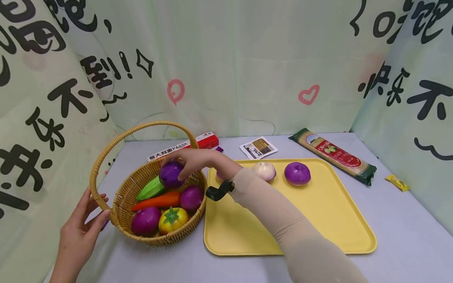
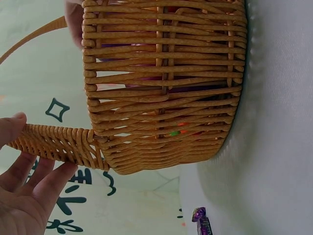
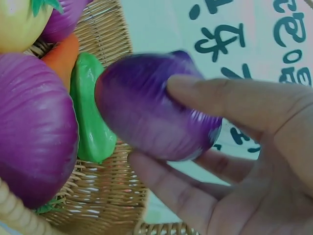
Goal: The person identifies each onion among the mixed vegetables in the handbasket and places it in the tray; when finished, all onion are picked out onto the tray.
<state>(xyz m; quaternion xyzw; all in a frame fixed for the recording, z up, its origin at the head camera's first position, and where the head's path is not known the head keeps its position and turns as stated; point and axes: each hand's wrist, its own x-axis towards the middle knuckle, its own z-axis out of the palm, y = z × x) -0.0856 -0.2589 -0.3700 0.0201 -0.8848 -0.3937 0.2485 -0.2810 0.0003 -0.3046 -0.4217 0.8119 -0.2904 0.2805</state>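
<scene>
Right hand has its fingers curled round a purple onion just above the basket; left hand steadies the handle, fingers loosely open. Best to lift straight up, clearing the rim, before swinging toward the tray

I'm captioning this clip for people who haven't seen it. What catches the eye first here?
The right hand grips a glossy purple toy onion above the woven wicker basket of bright toy vegetables at the left, while the left hand touches its arched handle. Beside it, a yellow plastic tray holds another purple onion and a whitish one.
</scene>
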